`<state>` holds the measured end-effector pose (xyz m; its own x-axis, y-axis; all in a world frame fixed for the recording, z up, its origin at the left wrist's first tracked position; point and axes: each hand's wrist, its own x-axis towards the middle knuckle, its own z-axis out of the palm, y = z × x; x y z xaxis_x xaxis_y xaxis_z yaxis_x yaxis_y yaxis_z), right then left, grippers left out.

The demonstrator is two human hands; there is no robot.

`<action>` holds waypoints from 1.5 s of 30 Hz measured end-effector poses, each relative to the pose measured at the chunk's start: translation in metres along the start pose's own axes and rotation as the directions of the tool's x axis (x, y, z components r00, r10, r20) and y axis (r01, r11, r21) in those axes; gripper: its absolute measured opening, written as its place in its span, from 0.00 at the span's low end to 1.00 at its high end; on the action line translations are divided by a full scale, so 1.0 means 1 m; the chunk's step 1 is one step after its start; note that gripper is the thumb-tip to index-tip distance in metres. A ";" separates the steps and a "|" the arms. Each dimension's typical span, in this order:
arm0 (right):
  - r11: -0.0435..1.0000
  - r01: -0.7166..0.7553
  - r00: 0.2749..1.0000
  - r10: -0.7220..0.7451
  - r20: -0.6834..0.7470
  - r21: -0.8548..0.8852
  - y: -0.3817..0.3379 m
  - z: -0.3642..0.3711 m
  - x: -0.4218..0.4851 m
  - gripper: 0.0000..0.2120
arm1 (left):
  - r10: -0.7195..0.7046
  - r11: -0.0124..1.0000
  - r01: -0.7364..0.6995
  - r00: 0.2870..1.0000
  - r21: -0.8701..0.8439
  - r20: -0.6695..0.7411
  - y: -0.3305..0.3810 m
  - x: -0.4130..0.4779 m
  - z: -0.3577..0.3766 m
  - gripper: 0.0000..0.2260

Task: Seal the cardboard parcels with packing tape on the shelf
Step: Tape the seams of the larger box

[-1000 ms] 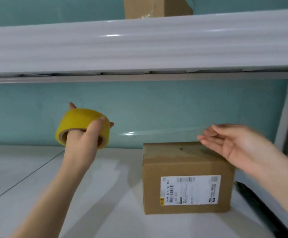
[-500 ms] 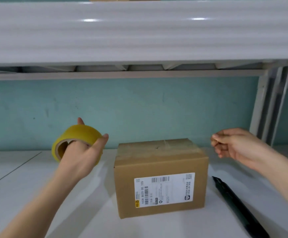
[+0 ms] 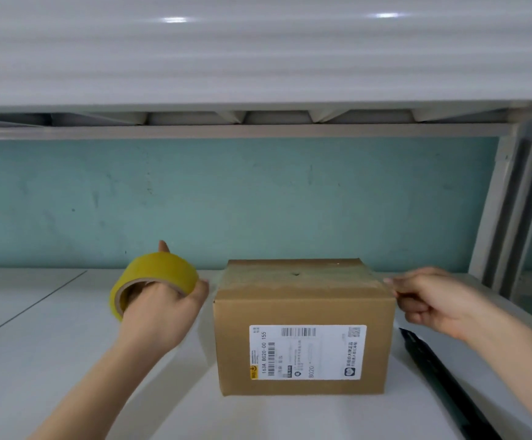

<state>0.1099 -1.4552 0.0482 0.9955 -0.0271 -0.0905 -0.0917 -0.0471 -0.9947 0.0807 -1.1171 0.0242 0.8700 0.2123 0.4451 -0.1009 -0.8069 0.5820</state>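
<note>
A brown cardboard parcel [image 3: 303, 308] with a white shipping label stands on the white shelf [image 3: 45, 350], flaps down. My left hand [image 3: 160, 315] grips a yellow roll of packing tape [image 3: 163, 273] just left of the parcel's top left edge, fingers through the core. A pale glossy strip of tape runs across the parcel's top from the roll to the right edge. My right hand [image 3: 433, 300] has its fingers curled at the top right edge and pinches the strip's end there.
A long black tool [image 3: 433, 369] lies on the shelf to the right of the parcel. The upper shelf board [image 3: 258, 58] hangs low overhead. Grey metal uprights [image 3: 509, 217] stand at the right, a teal wall behind.
Both hands dropped toward the parcel. The roll came down beside its top left edge; my right hand went from spread fingers to a pinch at the top right edge. The view tilted down.
</note>
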 end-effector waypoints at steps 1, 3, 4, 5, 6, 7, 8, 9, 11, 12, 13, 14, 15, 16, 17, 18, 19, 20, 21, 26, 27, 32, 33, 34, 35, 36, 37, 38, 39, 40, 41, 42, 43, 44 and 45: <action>0.999 -0.022 1.000 0.022 0.005 0.026 0.004 0.005 -0.001 0.14 | -0.004 1.000 0.004 1.000 0.008 0.012 0.001 0.001 0.004 0.18; 0.998 -0.038 0.999 0.039 -0.020 0.044 0.010 0.018 -0.004 0.12 | -0.003 0.997 0.004 1.000 -0.075 0.016 0.004 0.004 0.012 0.17; 0.999 -0.029 0.999 0.030 -0.036 0.017 0.012 0.024 -0.004 0.12 | -0.014 0.987 0.018 1.000 -0.162 0.024 0.007 0.003 0.014 0.16; 1.000 -0.008 0.997 0.006 -0.072 -0.024 0.014 0.029 -0.005 0.13 | -0.033 0.962 0.044 0.998 -0.269 0.048 0.013 0.000 0.014 0.14; 0.997 0.016 0.994 -0.023 -0.108 -0.070 0.016 0.032 -0.006 0.14 | -0.066 0.924 0.090 0.995 -0.371 0.075 0.015 -0.002 0.016 0.12; 0.994 0.035 0.990 -0.048 -0.134 -0.099 0.018 0.034 -0.007 0.14 | -0.103 0.879 0.140 0.989 -0.457 0.106 0.017 -0.004 0.017 0.11; 0.994 0.045 0.988 -0.060 -0.144 -0.104 0.019 0.036 -0.009 0.14 | -0.141 0.833 0.189 0.981 -0.520 0.131 0.018 -0.006 0.019 0.12; 0.995 0.056 0.986 -0.069 -0.151 -0.088 0.019 0.037 -0.011 0.13 | -0.176 0.787 0.232 0.972 -0.571 0.153 0.016 -0.008 0.022 0.12; 0.997 0.074 0.981 -0.069 -0.183 0.017 0.023 0.038 -0.011 0.11 | -0.230 0.702 0.294 0.955 -0.648 0.185 0.014 -0.012 0.029 0.08; 0.993 0.065 0.978 -0.045 -0.206 0.096 0.026 0.038 -0.009 0.16 | -0.247 0.654 0.314 0.948 -0.688 0.198 0.013 -0.014 0.033 0.05; 0.987 0.054 0.978 -0.021 -0.208 0.154 0.030 0.039 -0.006 0.18 | -0.256 0.612 0.327 0.943 -0.720 0.211 0.014 -0.016 0.036 0.02; 0.981 0.044 0.982 -0.008 -0.187 0.188 0.034 0.040 -0.003 0.16 | -0.262 0.574 0.340 0.938 -0.745 0.227 0.015 -0.017 0.039 0.04; 0.978 0.012 0.988 0.020 -0.151 0.208 0.037 0.042 -0.002 0.13 | -0.259 0.555 0.343 0.937 -0.758 0.234 0.016 -0.017 0.041 0.06; 0.973 -0.035 0.990 0.065 -0.125 0.228 0.040 0.044 -0.002 0.11 | -0.257 0.553 0.333 0.940 -0.764 0.224 0.016 -0.018 0.042 0.05; 0.969 -0.063 0.988 0.095 -0.122 0.240 0.043 0.045 -0.003 0.11 | -0.257 0.558 0.328 0.942 -0.762 0.217 0.016 -0.018 0.043 0.06; 0.965 -0.070 0.985 0.107 -0.135 0.254 0.046 0.045 -0.002 0.13 | -0.253 0.564 0.325 0.943 -0.759 0.215 0.016 -0.017 0.044 0.06; 0.968 -0.061 0.984 0.100 -0.150 0.243 0.048 0.045 -0.003 0.16 | -0.239 0.577 0.312 0.948 -0.755 0.210 0.015 -0.017 0.044 0.07; 0.979 -0.049 0.984 0.081 -0.159 0.198 0.050 0.045 -0.005 0.17 | -0.224 0.587 0.301 0.953 -0.752 0.206 0.016 -0.017 0.043 0.08; 0.992 -0.030 0.985 0.050 -0.168 0.122 0.048 0.044 -0.009 0.17 | -0.220 0.585 0.300 0.953 -0.753 0.209 0.016 -0.018 0.043 0.08; 0.940 0.241 0.893 -0.312 -0.324 -0.240 0.005 0.019 -0.013 0.22 | -0.231 0.562 0.309 0.949 -0.767 0.214 0.013 -0.019 0.040 0.13; 0.904 0.344 0.870 -0.409 -0.276 -0.255 -0.008 0.021 -0.017 0.20 | -0.228 0.560 0.307 0.950 -0.770 0.213 0.013 -0.019 0.040 0.13; 0.989 0.118 0.983 -0.103 0.153 -0.094 -0.021 0.056 -0.021 0.37 | -0.266 0.508 0.320 0.941 -0.800 0.207 0.015 -0.020 0.043 0.14; 0.993 0.051 0.985 -0.068 0.160 0.107 -0.020 0.056 -0.019 0.37 | -0.271 0.495 0.325 0.939 -0.806 0.212 0.016 -0.019 0.044 0.12; 0.956 0.003 0.985 -0.053 0.164 0.292 -0.019 0.054 -0.018 0.36 | -0.279 0.488 0.331 0.936 -0.807 0.215 0.016 -0.019 0.043 0.11; 0.912 -0.029 0.985 -0.043 0.165 0.409 -0.018 0.050 -0.018 0.35 | -0.280 0.483 0.329 0.936 -0.812 0.214 0.017 -0.019 0.043 0.09; 0.881 -0.053 0.986 -0.028 0.163 0.470 -0.017 0.047 -0.019 0.35 | -0.279 0.481 0.331 0.936 -0.812 0.216 0.018 -0.019 0.043 0.09; 0.872 -0.072 0.986 -0.010 0.164 0.485 -0.017 0.047 -0.020 0.35 | -0.278 0.481 0.329 0.936 -0.813 0.215 0.019 -0.019 0.044 0.09; 0.881 -0.093 0.984 0.012 0.175 0.463 -0.017 0.046 -0.020 0.36 | -0.275 0.479 0.333 0.936 -0.812 0.222 0.019 -0.020 0.043 0.09; 0.910 -0.113 0.981 0.038 0.192 0.400 -0.018 0.049 -0.021 0.37 | -0.268 0.486 0.334 0.937 -0.808 0.226 0.018 -0.020 0.042 0.09; 0.945 -0.121 0.978 0.061 0.198 0.303 -0.022 0.051 -0.021 0.38 | -0.260 0.498 0.335 0.938 -0.800 0.231 0.016 -0.019 0.042 0.09; 0.976 -0.109 0.979 0.073 0.190 0.187 -0.029 0.054 -0.023 0.38 | -0.251 0.515 0.332 0.940 -0.790 0.231 0.015 -0.019 0.041 0.11; 0.999 -0.053 0.987 0.050 0.151 0.013 -0.039 0.057 -0.025 0.38 | -0.246 0.534 0.334 0.940 -0.777 0.235 0.013 -0.019 0.040 0.12; 0.970 0.043 0.996 -0.022 0.091 -0.240 -0.049 0.061 -0.029 0.38 | -0.240 0.543 0.334 0.941 -0.770 0.239 0.011 -0.019 0.041 0.13; 0.841 0.149 0.988 -0.140 0.057 -0.520 -0.057 0.067 -0.033 0.38 | -0.239 0.551 0.333 0.941 -0.765 0.238 0.011 -0.018 0.041 0.14; 0.629 0.250 0.960 -0.261 0.102 -0.736 -0.061 0.076 -0.036 0.37 | -0.245 0.556 0.330 0.942 -0.763 0.229 0.011 -0.018 0.042 0.14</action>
<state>0.0815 -1.3759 0.1082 0.9818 0.0886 0.1681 0.1745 -0.7711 -0.6124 0.0846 -1.1529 -0.0063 0.9548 0.2715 0.1209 -0.1373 0.0423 0.9896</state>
